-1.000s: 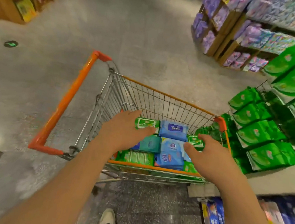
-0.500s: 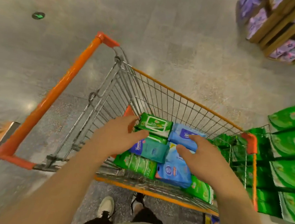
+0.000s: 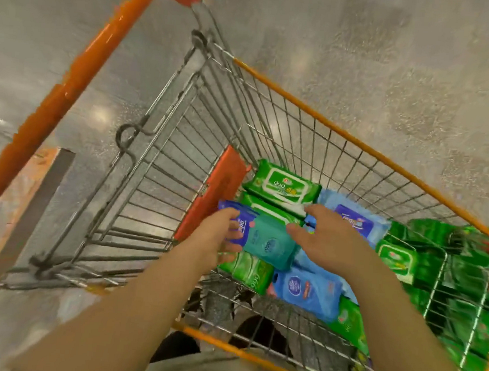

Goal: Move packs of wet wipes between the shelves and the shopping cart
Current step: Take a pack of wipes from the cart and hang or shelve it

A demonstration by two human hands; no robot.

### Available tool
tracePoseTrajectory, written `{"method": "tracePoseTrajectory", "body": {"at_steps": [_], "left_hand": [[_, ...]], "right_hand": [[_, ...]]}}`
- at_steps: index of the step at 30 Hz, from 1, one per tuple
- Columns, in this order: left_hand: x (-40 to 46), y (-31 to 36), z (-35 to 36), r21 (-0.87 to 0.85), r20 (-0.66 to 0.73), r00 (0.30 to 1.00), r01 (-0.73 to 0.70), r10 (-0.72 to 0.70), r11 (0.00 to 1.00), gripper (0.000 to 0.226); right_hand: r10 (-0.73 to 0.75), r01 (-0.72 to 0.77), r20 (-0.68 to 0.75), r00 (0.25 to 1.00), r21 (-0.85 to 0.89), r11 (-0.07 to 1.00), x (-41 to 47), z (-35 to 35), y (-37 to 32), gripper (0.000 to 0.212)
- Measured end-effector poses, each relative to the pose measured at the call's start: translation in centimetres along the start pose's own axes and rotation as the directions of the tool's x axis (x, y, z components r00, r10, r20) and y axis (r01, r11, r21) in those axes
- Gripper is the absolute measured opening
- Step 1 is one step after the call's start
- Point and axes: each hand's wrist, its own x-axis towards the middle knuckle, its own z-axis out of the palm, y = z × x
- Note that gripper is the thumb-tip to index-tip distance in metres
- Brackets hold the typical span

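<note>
Gripping the teal pack point(image 3: 271, 243), left hand point(image 3: 216, 235) beside "999" green pack point(image 3: 284, 185)

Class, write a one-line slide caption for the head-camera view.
Left hand grips a teal wipes pack in the shopping cart; right hand reaches in beside it.

One shopping cart point(image 3: 274, 123) holds wet wipe packs: one teal pack point(image 3: 271, 244), at least two blue packs point(image 3: 306, 291) and at least three green packs point(image 3: 282, 185); others lie partly hidden. Two hands point(image 3: 214, 238) reach in.
</note>
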Motion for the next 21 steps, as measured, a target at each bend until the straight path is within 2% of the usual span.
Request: {"method": "tracePoseTrajectory", "body": {"at_steps": [3,6,8,10,12,14,18,21], "left_hand": [[1.7,-1.1,1.4,-0.144,-0.023,0.990,0.134,-0.139,0.980,0.029],[2.4,-1.6,3.2,-0.168,-0.056,0.988,0.133,-0.144,0.977,0.032],[3.6,-2.0,4.4,-0.262,-0.019,0.992,0.116,-0.125,0.958,0.030],[5.7,-2.6,5.1,-0.382,-0.050,0.986,0.127,-0.157,0.916,0.026],[7.4,-3.2,5.3,-0.419,-0.124,0.972,0.131,-0.200,0.898,0.022],[8.6,-3.7,5.5,-0.446,-0.138,0.964,0.144,-0.227,0.883,0.022],[10.1,-4.1,5.5,-0.424,-0.167,0.953,0.161,-0.252,0.891,0.022],[10.9,-4.3,5.4,-0.477,-0.177,0.950,0.146,-0.257,0.867,0.031]], "right_hand": [[-0.004,0.004,0.062,0.998,-0.009,1.000,3.6,1.8,0.6,0.076],[0.006,-0.004,0.134,0.991,-0.015,1.000,7.0,3.6,1.1,0.084],[0.014,-0.007,0.186,0.983,-0.042,0.999,9.1,4.9,1.3,0.086],[0.024,-0.006,0.238,0.971,-0.074,0.997,10.7,5.9,1.6,0.078],[0.028,-0.004,0.281,0.959,-0.087,0.996,12.2,7.0,2.1,0.063],[0.032,0.022,0.305,0.952,-0.172,0.985,13.3,8.1,2.6,0.059],[0.035,0.081,0.322,0.946,-0.340,0.937,14.5,9.3,2.8,0.084],[0.059,0.059,0.366,0.929,-0.302,0.952,15.2,9.2,2.9,0.094]]}}
